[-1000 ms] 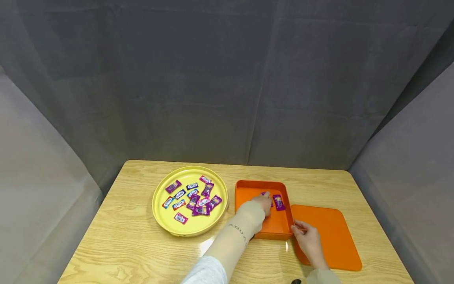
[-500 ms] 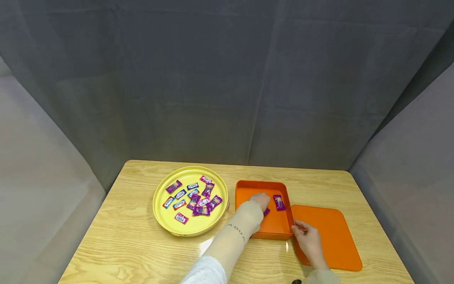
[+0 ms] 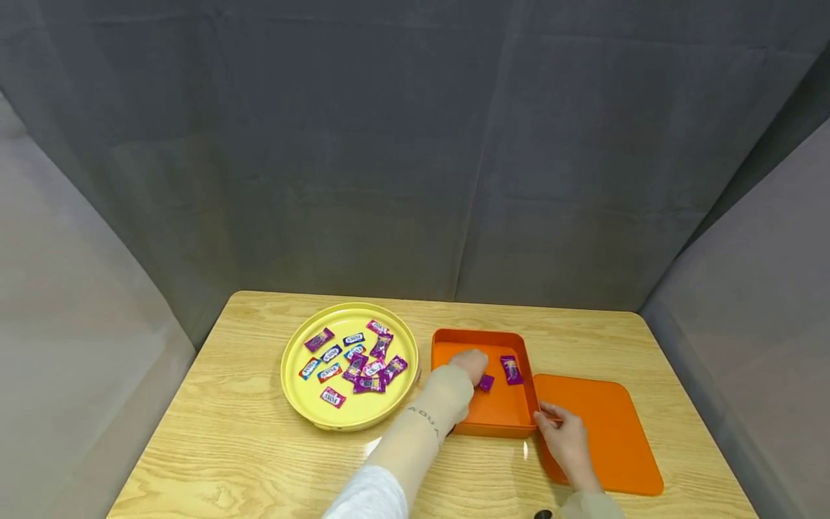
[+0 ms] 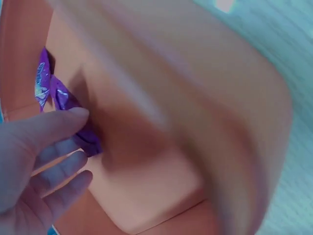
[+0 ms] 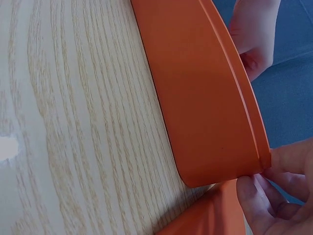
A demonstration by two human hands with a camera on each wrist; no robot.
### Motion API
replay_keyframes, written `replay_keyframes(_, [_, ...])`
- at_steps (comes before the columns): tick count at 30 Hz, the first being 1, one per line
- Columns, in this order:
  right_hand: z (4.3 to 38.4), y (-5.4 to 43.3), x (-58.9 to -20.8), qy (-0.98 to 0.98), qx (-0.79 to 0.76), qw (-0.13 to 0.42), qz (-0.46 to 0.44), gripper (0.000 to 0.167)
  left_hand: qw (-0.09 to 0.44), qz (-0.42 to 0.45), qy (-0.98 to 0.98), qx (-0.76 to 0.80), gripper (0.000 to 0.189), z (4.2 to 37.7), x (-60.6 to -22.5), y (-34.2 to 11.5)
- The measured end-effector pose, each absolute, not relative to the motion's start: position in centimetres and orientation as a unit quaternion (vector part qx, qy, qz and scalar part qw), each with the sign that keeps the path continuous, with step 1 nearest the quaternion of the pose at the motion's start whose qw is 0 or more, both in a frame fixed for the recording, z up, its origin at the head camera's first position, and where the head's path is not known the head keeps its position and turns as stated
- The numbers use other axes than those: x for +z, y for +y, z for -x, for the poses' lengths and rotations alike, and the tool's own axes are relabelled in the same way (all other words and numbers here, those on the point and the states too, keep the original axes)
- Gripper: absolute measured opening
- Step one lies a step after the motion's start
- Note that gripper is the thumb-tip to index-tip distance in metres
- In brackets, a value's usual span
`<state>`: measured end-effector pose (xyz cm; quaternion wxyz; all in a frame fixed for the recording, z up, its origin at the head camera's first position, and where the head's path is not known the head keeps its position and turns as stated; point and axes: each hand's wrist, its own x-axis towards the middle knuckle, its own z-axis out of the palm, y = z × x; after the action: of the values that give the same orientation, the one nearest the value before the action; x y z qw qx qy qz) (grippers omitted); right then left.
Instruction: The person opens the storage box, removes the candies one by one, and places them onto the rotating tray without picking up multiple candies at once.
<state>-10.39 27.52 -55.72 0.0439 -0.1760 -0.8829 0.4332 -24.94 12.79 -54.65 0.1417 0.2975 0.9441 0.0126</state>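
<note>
My left hand [image 3: 471, 363] reaches down into a shallow orange box [image 3: 447, 346]. Its thumb and fingers pinch a purple-wrapped candy [image 4: 89, 139] close over the box floor. Another purple-wrapped candy [image 3: 511, 369] lies in the box to the right, seen just past the held one in the left wrist view. At the near right corner my right hand [image 3: 565, 438] grips the box rim [image 5: 252, 117] between thumb and fingers. On the left stands a round yellow tray [image 3: 305, 412] with several wrapped candies [image 3: 332, 397], in purple, pink, blue and red.
A flat orange lid [image 3: 609, 432] lies on the wooden table [image 3: 227, 432], right of the box and partly under my right hand. A small black object [image 3: 543, 514] sits at the table's front. Dark cloth [image 3: 363, 180] hangs behind the table.
My left hand has shifted left inside the box with the purple candy, away from the other candy. My right hand has stayed at the box corner.
</note>
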Motion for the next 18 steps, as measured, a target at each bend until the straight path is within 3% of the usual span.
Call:
replay_keyframes(6, [10.5,27.6,-55.7,-0.883,0.433,0.044,0.175,0.032,0.130,-0.320,0.937,0.052,0.004,25.4,-53.3,12.3])
replay_keyframes(18, [10.5,27.5,-55.9,-0.884,0.431,0.047,0.176,0.033,0.088,-0.381,0.915,0.102,0.018,25.7,-50.2,10.0])
